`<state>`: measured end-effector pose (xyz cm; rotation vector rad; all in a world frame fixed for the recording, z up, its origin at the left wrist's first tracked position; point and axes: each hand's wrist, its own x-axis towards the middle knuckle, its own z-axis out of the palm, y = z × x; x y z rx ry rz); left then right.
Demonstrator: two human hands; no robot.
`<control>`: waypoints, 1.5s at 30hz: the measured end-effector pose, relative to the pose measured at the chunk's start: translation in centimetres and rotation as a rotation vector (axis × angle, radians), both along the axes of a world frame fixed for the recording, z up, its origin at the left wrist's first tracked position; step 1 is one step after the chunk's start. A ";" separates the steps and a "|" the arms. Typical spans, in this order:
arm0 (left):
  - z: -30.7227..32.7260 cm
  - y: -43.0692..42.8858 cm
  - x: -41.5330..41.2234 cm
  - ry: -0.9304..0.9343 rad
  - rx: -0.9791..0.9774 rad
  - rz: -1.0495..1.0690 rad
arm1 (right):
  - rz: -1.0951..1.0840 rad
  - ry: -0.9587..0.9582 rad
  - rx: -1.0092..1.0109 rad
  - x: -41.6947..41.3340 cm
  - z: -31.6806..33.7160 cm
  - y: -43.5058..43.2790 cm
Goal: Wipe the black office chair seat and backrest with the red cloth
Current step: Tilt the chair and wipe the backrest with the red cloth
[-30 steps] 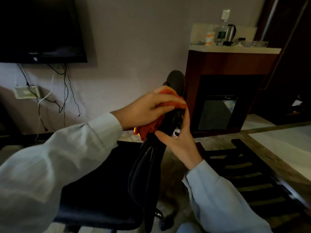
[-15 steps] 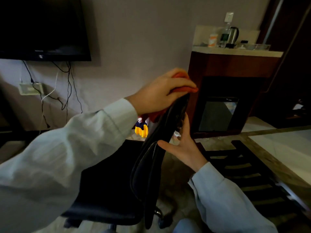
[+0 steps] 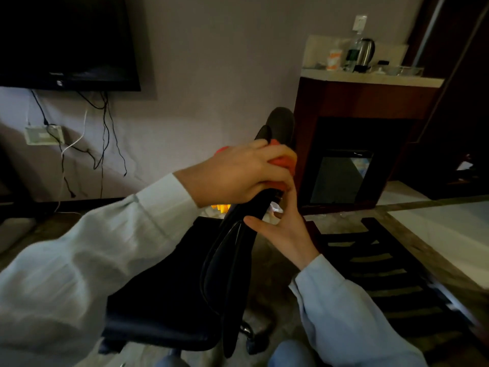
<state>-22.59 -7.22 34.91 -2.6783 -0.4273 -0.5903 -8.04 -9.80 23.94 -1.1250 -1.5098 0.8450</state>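
1. Since half a sec ago: your left hand (image 3: 238,173) w/ the red cloth (image 3: 284,161) has dropped a little down the backrest (image 3: 232,250), so the chair's rounded top (image 3: 281,123) now shows above your knuckles; right hand (image 3: 284,231) has barely shifted.
2. Left fingers (image 3: 267,161): curled shut round the bunched cloth, pressing it onto the backrest's upper edge. Only small patches of cloth show, past the fingertips and behind the hand.
3. Right fingers (image 3: 289,193): spread, palm open, thumb (image 3: 255,222) touching the backrest's rear face. Bracing, not clamped round anything.
4. Backrest: black, seen edge-on, tilted, running from btwn your hands down to the seat (image 3: 164,287), which lies low-centre under your left sleeve (image 3: 79,260).
5. Surroundings: TV (image 3: 66,41) w/ hanging cables (image 3: 103,128) on wall at left; cabinet (image 3: 365,139) w/ kettle (image 3: 366,50) on top behind chair; slatted rack (image 3: 383,266) on floor at right.
6. Step in hand, by my read: wiping upper backrest, approx mid-stroke. Whether seat has been done: can't tell.
7. Next move calls for: run cloth on down the backrest's length w/ steady pressure, right palm braced so chair doesn't swivel or roll; then reach in to the seat.
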 end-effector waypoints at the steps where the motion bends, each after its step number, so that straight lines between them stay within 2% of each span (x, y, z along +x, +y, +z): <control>1: -0.8 -0.4 -0.7 -0.012 0.016 -0.013 | 0.004 -0.005 -0.001 0.0 -0.1 0.0; 6: -7.2 -0.7 -4.7 -0.096 -0.005 0.027 | 0.071 -0.036 -0.039 0.2 0.1 -0.6; 7: -8.5 -0.6 -5.3 -0.180 -0.068 0.050 | 0.088 -0.055 -0.049 0.5 0.2 -0.8; 9: -9.8 -0.6 -5.7 -0.464 -0.228 0.085 | 0.114 -0.089 -0.058 1.0 0.1 -0.9; 11: -9.3 -1.1 -4.7 -0.714 -0.262 0.101 | 0.123 -0.113 -0.055 1.4 -0.2 -0.6; 12: -8.6 -1.4 -3.8 -0.774 -0.250 0.098 | 0.121 -0.117 -0.052 1.4 -0.3 -0.5; 16: -7.7 -2.2 -0.2 -0.797 -0.290 0.074 | 0.120 -0.133 -0.032 1.1 -0.8 0.0; 19: -9.7 -2.5 1.1 -0.919 -0.367 0.087 | 0.098 -0.111 -0.042 0.7 -1.1 0.0; 22: -13.0 -3.2 1.2 -1.017 -0.366 0.149 | 0.076 -0.103 -0.067 0.2 -1.4 -0.3; 24: -16.1 -3.9 0.5 -1.043 -0.433 0.231 | 0.070 -0.093 -0.069 0.2 -1.6 -0.6; 29: -25.0 -5.0 -2.4 -0.910 -0.564 0.473 | 0.066 -0.160 -0.112 -0.1 -2.1 -1.4; 31: -26.6 -5.8 -2.3 -0.973 -0.650 0.532 | 0.087 -0.154 -0.133 -0.5 -2.8 -1.8; 34: -26.1 -6.6 -1.0 -1.191 -0.714 0.567 | 0.093 -0.117 -0.168 -1.4 -3.9 -2.6; 37: -23.3 -5.7 0.2 -1.353 -0.633 0.530 | 0.030 -0.129 -0.151 -2.2 -4.6 -2.8; 42: -20.5 -4.3 1.7 -1.313 -0.548 0.572 | -0.001 -0.114 -0.102 -2.8 -4.7 -2.5; 45: -20.3 -4.3 2.2 -1.354 -0.567 0.574 | 0.024 -0.106 -0.091 -2.6 -5.1 -2.3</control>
